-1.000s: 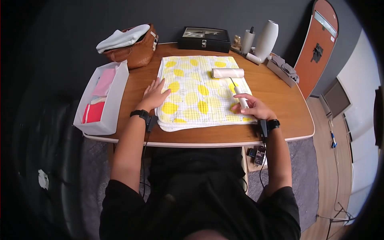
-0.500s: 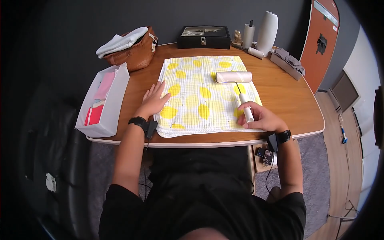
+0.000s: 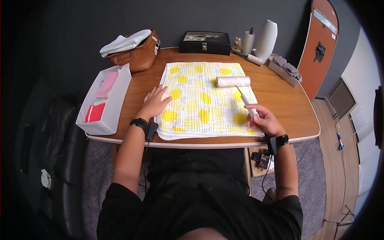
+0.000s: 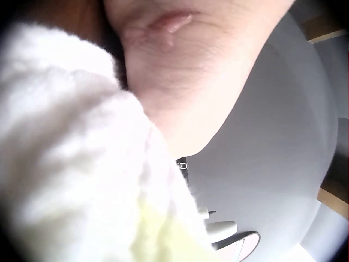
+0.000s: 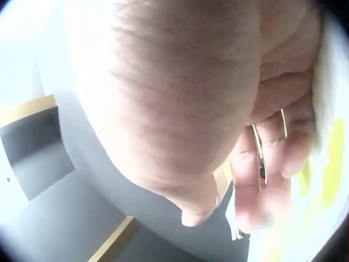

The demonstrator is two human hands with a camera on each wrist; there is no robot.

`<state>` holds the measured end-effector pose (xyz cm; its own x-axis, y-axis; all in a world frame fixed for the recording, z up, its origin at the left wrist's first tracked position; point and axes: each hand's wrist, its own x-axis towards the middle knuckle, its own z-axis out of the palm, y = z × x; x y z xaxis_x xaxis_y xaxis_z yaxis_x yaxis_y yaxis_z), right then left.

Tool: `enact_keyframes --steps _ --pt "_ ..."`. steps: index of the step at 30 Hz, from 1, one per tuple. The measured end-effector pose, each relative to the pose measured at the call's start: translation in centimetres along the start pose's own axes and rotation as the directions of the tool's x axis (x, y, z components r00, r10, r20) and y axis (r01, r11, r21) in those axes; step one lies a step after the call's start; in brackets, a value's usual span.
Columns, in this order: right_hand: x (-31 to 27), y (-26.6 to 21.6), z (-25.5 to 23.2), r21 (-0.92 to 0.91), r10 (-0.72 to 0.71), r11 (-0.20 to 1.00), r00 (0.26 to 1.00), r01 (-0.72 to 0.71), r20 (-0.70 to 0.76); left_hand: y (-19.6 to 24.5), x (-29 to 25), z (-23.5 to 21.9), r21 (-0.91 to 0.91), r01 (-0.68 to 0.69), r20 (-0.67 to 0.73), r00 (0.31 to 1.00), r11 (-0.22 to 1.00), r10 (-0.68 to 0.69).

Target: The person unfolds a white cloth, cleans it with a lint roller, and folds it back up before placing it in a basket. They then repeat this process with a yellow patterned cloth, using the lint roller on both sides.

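Note:
A white lint roller (image 3: 233, 82) lies with its paper roll across a folded muslin blanket (image 3: 192, 118), white with yellow spots. My right hand (image 3: 269, 121) grips the roller's white handle near its end, over the blanket's near right part. In the right wrist view that hand (image 5: 185, 109) hides most of the handle, and its fingers curl close to the cloth. On the blanket's left edge my left hand (image 3: 154, 103) rests flat, fingers spread and pointing away from me. The left wrist view shows the left hand's heel (image 4: 180, 82) beside the white cloth folds (image 4: 71, 136).
At the left of the wooden table (image 3: 294, 106) stands a white bin (image 3: 110, 120) with folded clothes. Behind it sits a brown basket (image 3: 136, 59) topped with white cloth. Further back are a black box (image 3: 205, 49), a white vase (image 3: 266, 42) and a tray of grey cloths (image 3: 286, 74).
The head view has shifted slightly. The roller and right hand sit a little further right and nearer me than a second ago. The left hand keeps its place on the blanket's edge.

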<state>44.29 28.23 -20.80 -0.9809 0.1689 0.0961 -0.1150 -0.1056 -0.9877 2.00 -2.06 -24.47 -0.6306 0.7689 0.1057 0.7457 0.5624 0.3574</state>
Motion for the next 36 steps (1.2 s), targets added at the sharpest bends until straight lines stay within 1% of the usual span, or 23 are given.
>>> enact_keyframes --steps 4,7,10,13,16,19,22,25,28,30,31,32,35,36 --pt "-0.1 0.2 0.0 0.106 -0.061 0.992 0.998 0.064 -0.032 -0.2 0.3 0.2 0.001 0.005 -0.006 1.000 1.000 -0.005" --pt "0.0 0.5 -0.5 0.067 -0.144 0.987 0.988 0.147 -0.048 0.1 0.0 -0.1 -0.007 0.008 0.003 1.000 1.000 -0.008" --pt "-0.2 -0.2 -0.2 0.148 -0.149 0.977 0.988 0.155 -0.050 -0.2 0.3 0.1 -0.041 0.015 0.006 1.000 0.999 -0.015" --pt "-0.1 -0.3 -0.3 0.148 -0.100 0.983 0.994 0.107 -0.051 -0.1 0.2 -0.1 -0.039 0.009 0.009 1.000 0.999 -0.009" --pt "-0.1 -0.2 0.0 0.126 -0.080 0.988 0.993 0.090 -0.085 -0.5 0.4 0.4 -0.040 0.028 -0.033 0.999 0.999 -0.029" --pt "0.1 -0.5 0.3 0.090 -0.034 0.995 0.995 0.043 -0.091 -0.4 0.4 0.1 -0.048 0.030 -0.022 0.999 0.998 -0.031" --pt "0.3 -0.7 0.9 0.015 0.079 0.997 0.981 -0.077 -0.179 -0.5 0.6 0.3 -0.077 0.036 -0.042 0.998 0.996 -0.039" --pt "0.4 -0.8 0.9 0.025 0.072 0.997 0.981 -0.069 -0.178 -0.3 0.4 0.2 -0.111 0.063 -0.047 0.997 0.992 -0.068" --pt "-0.1 -0.6 0.5 0.049 0.004 0.999 0.995 0.001 -0.095 0.4 -0.1 -0.5 -0.184 0.086 -0.025 0.995 0.979 -0.092" --pt "-0.9 0.1 -1.5 0.124 -0.040 0.992 0.994 0.027 0.100 0.0 0.0 -0.1 -0.162 0.088 -0.036 0.995 0.983 -0.095" --pt "-1.3 0.4 -2.4 0.161 -0.068 0.986 0.979 0.037 0.194 -0.1 0.2 0.0 -0.152 0.087 -0.043 0.995 0.985 -0.094" --pt "-1.6 0.5 -2.6 0.235 -0.098 0.971 0.962 0.036 0.254 0.0 0.2 -0.1 -0.152 0.077 -0.046 0.995 0.985 -0.085" --pt "-1.6 0.8 -2.7 0.331 -0.193 0.940 0.935 0.088 0.298 0.2 0.1 -0.1 -0.147 0.042 -0.057 0.997 0.988 -0.051" --pt "-1.4 0.6 -2.5 0.306 -0.208 0.944 0.945 0.126 0.252 0.0 0.2 0.0 -0.136 0.025 -0.063 0.997 0.990 -0.034"
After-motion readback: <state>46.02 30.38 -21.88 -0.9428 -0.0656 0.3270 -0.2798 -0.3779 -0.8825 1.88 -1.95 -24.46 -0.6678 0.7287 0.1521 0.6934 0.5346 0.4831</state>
